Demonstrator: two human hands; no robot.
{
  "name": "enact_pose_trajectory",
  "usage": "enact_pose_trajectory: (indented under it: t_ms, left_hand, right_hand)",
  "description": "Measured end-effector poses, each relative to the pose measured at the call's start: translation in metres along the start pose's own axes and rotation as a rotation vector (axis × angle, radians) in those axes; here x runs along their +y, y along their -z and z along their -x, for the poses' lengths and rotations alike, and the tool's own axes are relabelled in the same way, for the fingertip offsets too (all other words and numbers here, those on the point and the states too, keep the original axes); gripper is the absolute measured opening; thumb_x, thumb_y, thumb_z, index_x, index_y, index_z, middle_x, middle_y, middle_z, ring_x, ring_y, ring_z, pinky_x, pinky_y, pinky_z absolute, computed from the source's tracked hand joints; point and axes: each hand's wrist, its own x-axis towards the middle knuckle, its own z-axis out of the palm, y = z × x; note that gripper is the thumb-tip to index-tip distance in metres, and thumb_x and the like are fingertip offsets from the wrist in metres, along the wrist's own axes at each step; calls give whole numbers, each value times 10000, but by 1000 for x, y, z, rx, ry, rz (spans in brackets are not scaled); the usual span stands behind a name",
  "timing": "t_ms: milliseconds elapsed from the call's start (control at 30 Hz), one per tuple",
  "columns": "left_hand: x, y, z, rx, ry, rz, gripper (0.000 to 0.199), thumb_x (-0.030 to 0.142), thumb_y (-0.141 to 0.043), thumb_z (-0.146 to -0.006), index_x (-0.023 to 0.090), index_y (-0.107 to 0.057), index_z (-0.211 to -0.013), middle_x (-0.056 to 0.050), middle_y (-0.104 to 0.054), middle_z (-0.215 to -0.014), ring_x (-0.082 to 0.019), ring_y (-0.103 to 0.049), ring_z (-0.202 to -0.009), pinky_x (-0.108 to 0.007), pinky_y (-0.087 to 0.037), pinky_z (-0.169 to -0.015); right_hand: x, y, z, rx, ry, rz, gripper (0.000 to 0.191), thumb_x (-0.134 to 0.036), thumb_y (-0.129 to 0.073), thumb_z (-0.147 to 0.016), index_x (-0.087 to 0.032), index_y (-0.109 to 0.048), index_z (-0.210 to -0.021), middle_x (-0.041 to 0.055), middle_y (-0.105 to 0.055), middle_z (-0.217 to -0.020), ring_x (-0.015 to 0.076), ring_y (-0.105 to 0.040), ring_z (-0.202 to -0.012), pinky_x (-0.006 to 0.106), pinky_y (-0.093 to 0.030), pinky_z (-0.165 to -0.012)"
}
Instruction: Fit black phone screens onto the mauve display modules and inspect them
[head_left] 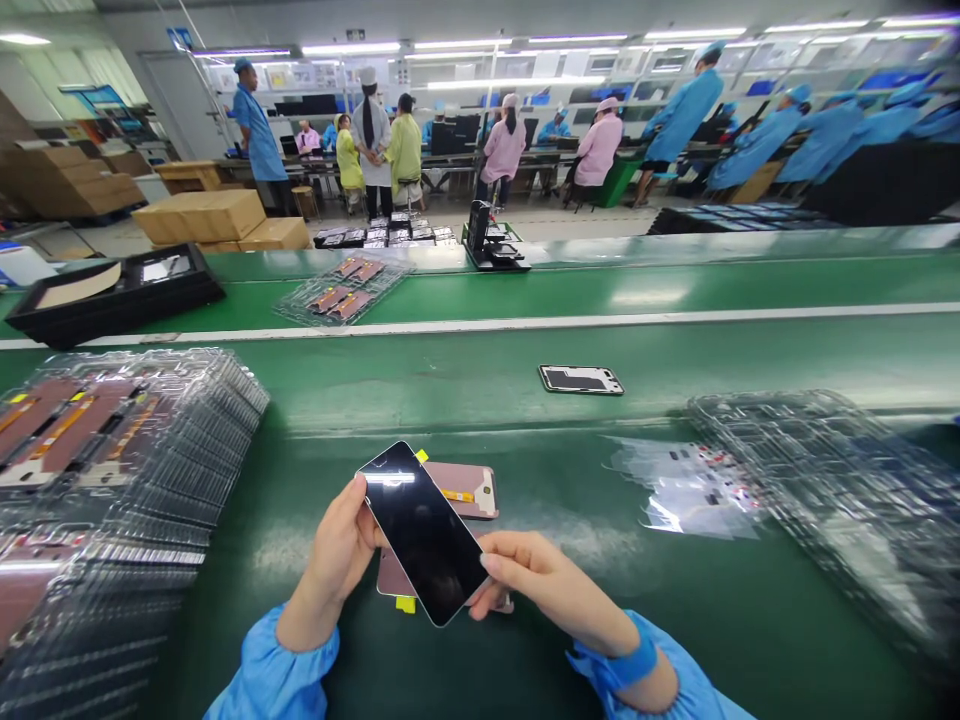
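A phone screen [427,535], black and glossy on its upper face, is held tilted between my two hands. My left hand [341,545] grips its left upper edge, fingers curled underneath. At the lower right corner, my right hand [517,570] pinches it between thumb and fingers. Below it on the green bench lie two screen panels with brownish backs: the upper panel [480,480] shows an orange flex cable, and the lower panel [390,575] has a yellow tab. Parts of both are hidden by the held screen.
Stacked clear trays [172,440] with more panels rise at left. Peeled clear films [694,490] and clear trays [810,480] lie at right. A phone housing [581,380] rests ahead on the green conveyor [375,375]. Farther back are a black tray [150,290], a black fixture [491,240] and several co-workers.
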Motion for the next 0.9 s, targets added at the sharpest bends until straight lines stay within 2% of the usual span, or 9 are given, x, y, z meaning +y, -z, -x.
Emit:
enact_pose_trajectory:
  t_ms: [67, 133, 200, 267, 333, 400, 600, 767, 900]
  left_hand:
    - [-4, -4, 1, -74, 5, 11, 519, 591, -593, -864, 160, -681, -1141, -118, -750, -1037, -259, -719, -891, -336, -632, -664]
    - [-9, -8, 3, -184, 24, -50, 638, 684, -562, -824, 178, -661, -1199, -135, -732, -1088, -265, -718, -877, -329, -622, -645]
    - [-15, -12, 5, -282, 59, -203, 649, 664, -651, -772, 167, -672, -1189, -136, -735, -1032, -212, -713, -735, -280, -590, -602]
    - [-22, -15, 9, -310, 87, -372, 507, 548, -779, -715, 146, -725, -1020, -83, -729, -850, -137, -660, -572, -226, -538, -546]
    - [-28, -17, 12, -281, 97, -488, 379, 494, -803, -703, 138, -699, -780, -19, -657, -654, -101, -598, -476, -204, -486, -493]
    - [-32, -19, 14, -231, 90, -553, 409, 525, -755, -737, 153, -605, -660, 15, -586, -552, -92, -562, -437, -195, -443, -462]
    - [-38, -25, 17, -125, 48, -627, 506, 630, -682, -744, 184, -467, -639, 56, -497, -546, -99, -566, -419, -203, -406, -460]
    - [-40, -26, 18, -93, 80, -576, 498, 624, -671, -761, 179, -484, -641, 45, -541, -570, -113, -604, -460, -216, -439, -510]
    - [-43, -23, 16, -80, 173, -488, 462, 569, -703, -770, 162, -529, -639, 29, -584, -596, -108, -619, -496, -209, -475, -537]
  right_hand:
    - [4, -1, -2, 61, 32, 14, 434, -554, -572, -913, -132, -671, -933, 115, -766, -820, 218, -741, -750, 262, -495, -605]
    - [6, 0, -2, 130, 88, 17, 421, -549, -578, -912, -139, -668, -935, 105, -766, -832, 226, -742, -768, 305, -536, -686]
    - [7, 2, -2, 197, 147, -1, 405, -546, -590, -905, -150, -665, -938, 97, -765, -871, 232, -743, -783, 337, -550, -747]
    - [8, 5, -3, 257, 188, -26, 387, -541, -604, -899, -158, -661, -909, 84, -761, -853, 231, -740, -759, 343, -552, -751]
    - [10, 7, -3, 296, 210, -36, 370, -527, -608, -902, -161, -658, -884, 71, -753, -811, 226, -734, -733, 337, -549, -733]
    - [11, 7, -4, 306, 217, -42, 357, -514, -613, -903, -161, -659, -881, 60, -743, -784, 223, -730, -719, 330, -543, -720]
    - [13, 6, -6, 331, 201, -82, 364, -521, -642, -880, -169, -616, -793, 49, -724, -702, 219, -723, -693, 334, -533, -730]
    - [14, 2, -8, 358, 184, -138, 401, -560, -649, -858, -161, -645, -814, 66, -734, -708, 237, -727, -698, 353, -544, -730]
    - [11, 2, -9, 401, 200, -133, 422, -582, -674, -823, -160, -666, -807, 76, -742, -711, 245, -726, -682, 370, -555, -727]
